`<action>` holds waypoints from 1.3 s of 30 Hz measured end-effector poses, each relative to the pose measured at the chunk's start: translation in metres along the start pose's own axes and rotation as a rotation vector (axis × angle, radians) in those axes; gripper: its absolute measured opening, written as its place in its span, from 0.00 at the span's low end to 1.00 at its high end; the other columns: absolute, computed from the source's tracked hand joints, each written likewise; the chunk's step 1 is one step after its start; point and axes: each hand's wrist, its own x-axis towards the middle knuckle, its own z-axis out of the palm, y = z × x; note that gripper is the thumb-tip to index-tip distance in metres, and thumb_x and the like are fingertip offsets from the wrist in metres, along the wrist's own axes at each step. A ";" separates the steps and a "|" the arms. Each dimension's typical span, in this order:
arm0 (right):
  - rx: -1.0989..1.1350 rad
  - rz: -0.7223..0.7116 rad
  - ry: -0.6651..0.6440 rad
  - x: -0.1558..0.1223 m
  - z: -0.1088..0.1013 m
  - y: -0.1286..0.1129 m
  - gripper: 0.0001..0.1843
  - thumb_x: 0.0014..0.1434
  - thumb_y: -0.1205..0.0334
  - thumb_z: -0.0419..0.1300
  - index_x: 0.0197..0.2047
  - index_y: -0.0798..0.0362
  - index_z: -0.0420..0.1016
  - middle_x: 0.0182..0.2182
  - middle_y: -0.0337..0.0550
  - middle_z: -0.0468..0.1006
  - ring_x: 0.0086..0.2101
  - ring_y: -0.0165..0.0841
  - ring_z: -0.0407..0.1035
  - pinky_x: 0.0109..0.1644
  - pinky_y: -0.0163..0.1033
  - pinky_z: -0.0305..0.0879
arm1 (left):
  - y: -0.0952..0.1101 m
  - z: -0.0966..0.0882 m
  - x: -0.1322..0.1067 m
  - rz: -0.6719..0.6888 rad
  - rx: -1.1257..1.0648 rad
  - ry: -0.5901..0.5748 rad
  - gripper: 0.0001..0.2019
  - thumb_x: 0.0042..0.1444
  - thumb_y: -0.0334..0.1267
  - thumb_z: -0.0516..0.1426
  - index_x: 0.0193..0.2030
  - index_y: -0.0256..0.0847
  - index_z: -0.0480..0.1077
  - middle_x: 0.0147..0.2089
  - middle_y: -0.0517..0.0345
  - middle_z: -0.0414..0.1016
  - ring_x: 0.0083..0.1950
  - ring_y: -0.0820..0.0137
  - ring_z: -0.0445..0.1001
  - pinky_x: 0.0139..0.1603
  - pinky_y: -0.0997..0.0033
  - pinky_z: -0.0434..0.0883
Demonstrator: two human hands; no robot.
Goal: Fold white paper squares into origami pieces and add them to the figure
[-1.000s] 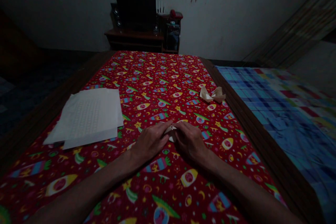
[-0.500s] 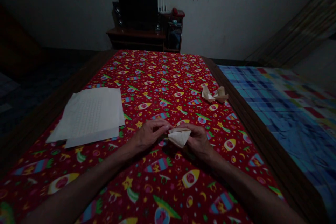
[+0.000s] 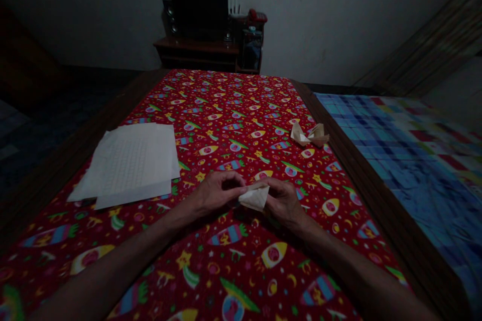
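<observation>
A small folded piece of white paper [image 3: 256, 197] is held just above the red patterned cloth [image 3: 233, 110], between both my hands. My left hand [image 3: 215, 191] pinches its left edge with fingers curled. My right hand [image 3: 283, 200] grips its right side, fingers closed around it. Both forearms reach in from the bottom of the view.
A stack of white sheets [image 3: 130, 163] lies to the left on the cloth. A finished folded paper figure [image 3: 309, 135] sits near the right edge. A blue checked mat [image 3: 406, 160] lies beyond the wooden border. A dark cabinet with a screen [image 3: 211, 30] stands against the far wall.
The folded paper was pressed flat under both hands; now it is lifted off the cloth and held between the fingers, turned slightly.
</observation>
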 end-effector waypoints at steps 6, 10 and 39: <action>0.011 0.033 -0.010 0.000 -0.001 0.003 0.09 0.53 0.68 0.58 0.36 0.52 0.79 0.31 0.42 0.80 0.31 0.31 0.73 0.34 0.34 0.69 | 0.002 -0.001 -0.001 0.201 0.256 0.056 0.06 0.53 0.37 0.56 0.33 0.37 0.72 0.28 0.60 0.73 0.28 0.75 0.69 0.29 0.79 0.66; 0.004 -0.023 -0.021 0.001 -0.001 0.002 0.07 0.53 0.65 0.60 0.35 0.52 0.79 0.29 0.42 0.79 0.29 0.31 0.72 0.32 0.33 0.68 | 0.004 -0.005 0.001 0.267 0.286 -0.050 0.07 0.54 0.37 0.54 0.34 0.37 0.73 0.32 0.57 0.75 0.33 0.73 0.72 0.35 0.77 0.68; -0.684 -0.093 0.046 0.002 -0.007 0.010 0.05 0.55 0.66 0.53 0.29 0.54 0.69 0.21 0.37 0.70 0.21 0.27 0.61 0.26 0.31 0.54 | 0.004 -0.007 0.000 0.222 0.391 0.329 0.08 0.59 0.39 0.53 0.36 0.38 0.70 0.34 0.57 0.75 0.35 0.70 0.74 0.37 0.71 0.72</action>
